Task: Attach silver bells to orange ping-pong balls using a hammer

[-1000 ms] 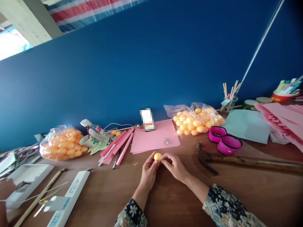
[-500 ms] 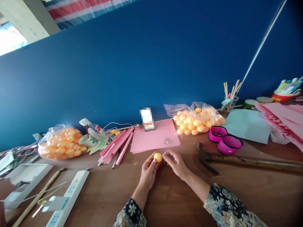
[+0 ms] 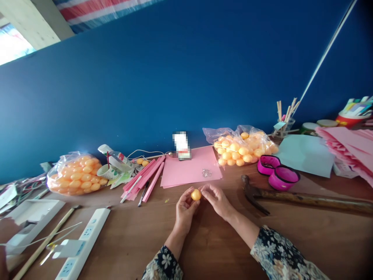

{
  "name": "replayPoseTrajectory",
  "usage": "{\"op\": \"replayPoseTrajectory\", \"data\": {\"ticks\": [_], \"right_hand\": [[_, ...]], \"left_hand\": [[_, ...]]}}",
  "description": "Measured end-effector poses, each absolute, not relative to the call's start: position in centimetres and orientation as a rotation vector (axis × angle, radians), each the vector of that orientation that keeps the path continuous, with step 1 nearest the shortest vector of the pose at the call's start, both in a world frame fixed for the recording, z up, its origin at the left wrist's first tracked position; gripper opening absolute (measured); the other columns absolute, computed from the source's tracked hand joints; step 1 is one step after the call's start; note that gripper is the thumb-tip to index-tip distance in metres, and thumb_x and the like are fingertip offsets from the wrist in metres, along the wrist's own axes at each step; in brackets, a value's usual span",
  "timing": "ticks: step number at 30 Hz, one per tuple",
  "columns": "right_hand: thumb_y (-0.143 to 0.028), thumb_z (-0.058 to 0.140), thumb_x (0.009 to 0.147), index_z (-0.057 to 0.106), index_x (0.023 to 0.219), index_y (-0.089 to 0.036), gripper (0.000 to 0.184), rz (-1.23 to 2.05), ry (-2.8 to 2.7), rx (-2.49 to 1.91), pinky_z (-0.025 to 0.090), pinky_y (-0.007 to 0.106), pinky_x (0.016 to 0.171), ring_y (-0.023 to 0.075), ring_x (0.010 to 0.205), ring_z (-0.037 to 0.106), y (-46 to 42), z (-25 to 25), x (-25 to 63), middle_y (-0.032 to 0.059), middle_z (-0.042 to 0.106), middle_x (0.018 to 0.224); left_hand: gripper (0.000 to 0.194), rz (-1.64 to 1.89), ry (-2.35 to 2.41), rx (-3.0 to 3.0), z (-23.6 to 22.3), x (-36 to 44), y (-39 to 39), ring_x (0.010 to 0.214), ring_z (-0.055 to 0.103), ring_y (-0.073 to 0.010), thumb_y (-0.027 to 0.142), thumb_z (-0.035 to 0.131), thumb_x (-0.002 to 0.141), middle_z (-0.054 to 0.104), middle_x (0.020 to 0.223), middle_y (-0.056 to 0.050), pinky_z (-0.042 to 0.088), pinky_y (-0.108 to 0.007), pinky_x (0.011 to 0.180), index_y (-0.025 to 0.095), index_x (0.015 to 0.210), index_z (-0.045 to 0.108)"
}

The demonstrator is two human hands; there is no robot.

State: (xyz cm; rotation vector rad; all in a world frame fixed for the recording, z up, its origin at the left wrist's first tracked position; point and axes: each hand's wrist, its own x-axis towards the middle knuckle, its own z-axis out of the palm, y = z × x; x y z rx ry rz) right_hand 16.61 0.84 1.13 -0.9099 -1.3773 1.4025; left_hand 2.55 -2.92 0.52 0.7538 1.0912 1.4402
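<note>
Clock dirs from the yellow-orange ball [image 3: 196,195], up btwn both hands, seemingly clear of the tabletop [image 3: 128,241]. L hand [image 3: 185,210], approx. 7–8 o'clock, is curled, w/ thumb & fingertips closed round the ball. Ball prob. v. light, hollow, thin plastic: stiff under a gentle pinch, apt to dent or crack if squeezed hard; smooth, so may slip or roll. Best hold: thumb vs. fingers across its widest part, R side left bare. R hand [image 3: 218,200], 3 o'clock, fingers bent, tips drawn together right by the ball's edge; can't tell if they touch it or pinch smth tiny.

Hard to see, L to R: what looks like another person's hand [image 3: 7,229], 9 o'clock, blurred & cut off; bag of balls [image 3: 75,177], 9–10, film glare; phone-like item [image 3: 181,144], 11–12, pixelated; ball's far side, hidden; clear bits [image 3: 206,172], 1, on pink sheets [image 3: 177,175], too tiny to ID; hammer [image 3: 294,197], 3, handle end out of frame.
</note>
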Motion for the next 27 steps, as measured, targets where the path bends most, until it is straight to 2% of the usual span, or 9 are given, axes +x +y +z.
{"op": "replayPoseTrajectory", "data": {"ticks": [6, 12, 15, 21, 27], "right_hand": [[-0.039, 0.050, 0.082, 0.057, 0.084, -0.018, 0.021, 1.450, -1.360, -0.894, 0.049, 0.029, 0.072, 0.0155, 0.079, 0.059, 0.9, 1.0, 16.7, 0.0041, 0.064, 0.091], [-0.040, 0.052, 0.080, 0.054, 0.080, -0.018, 0.022, 1.450, -1.273, -0.905, 0.049, 0.030, 0.076, 0.0185, 0.089, 0.060, 1.0, 0.7, 16.5, 0.0063, 0.064, 0.096], [-0.040, 0.053, 0.080, 0.054, 0.079, -0.019, 0.022, 1.438, -1.262, -0.905, 0.048, 0.031, 0.078, 0.0185, 0.089, 0.060, 1.1, 0.7, 16.5, 0.0057, 0.064, 0.095], [-0.038, 0.052, 0.080, 0.057, 0.078, -0.019, 0.020, 1.397, -1.312, -0.908, 0.047, 0.031, 0.079, 0.0170, 0.082, 0.060, 0.8, 1.6, 16.6, 0.0038, 0.065, 0.088], [-0.034, 0.050, 0.082, 0.057, 0.080, -0.019, 0.017, 1.354, -1.396, -0.923, 0.046, 0.030, 0.078, 0.0161, 0.079, 0.059, 0.6, 2.0, 16.8, 0.0032, 0.064, 0.084]], "left_hand": [[0.033, 1.487, 1.079, 0.646, 0.1, 2.4, -2.7, 0.104, 0.057, -0.0233, 0.028, 0.065, 0.071, 0.064, 0.109, -0.010, 0.042, -0.035, 0.093, 0.016, 0.102, 0.063], [0.051, 1.411, 1.001, 0.742, 0.9, 2.3, -2.7, 0.114, 0.050, -0.0233, 0.019, 0.068, 0.068, 0.056, 0.124, -0.008, 0.037, -0.036, 0.099, 0.022, 0.117, 0.053], [0.048, 1.372, 1.026, 0.789, 0.9, 2.2, -2.7, 0.114, 0.050, -0.0232, 0.017, 0.069, 0.067, 0.058, 0.120, -0.009, 0.036, -0.035, 0.100, 0.019, 0.113, 0.056], [0.039, 1.402, 1.074, 0.734, 0.1, 2.3, -2.7, 0.100, 0.059, -0.0217, 0.024, 0.066, 0.070, 0.066, 0.105, -0.009, 0.044, -0.034, 0.090, 0.016, 0.108, 0.059], [0.037, 1.401, 1.124, 0.795, 0.0, 2.4, -2.7, 0.097, 0.060, -0.0215, 0.026, 0.068, 0.068, 0.066, 0.105, -0.010, 0.045, -0.034, 0.088, 0.015, 0.102, 0.061]]}}
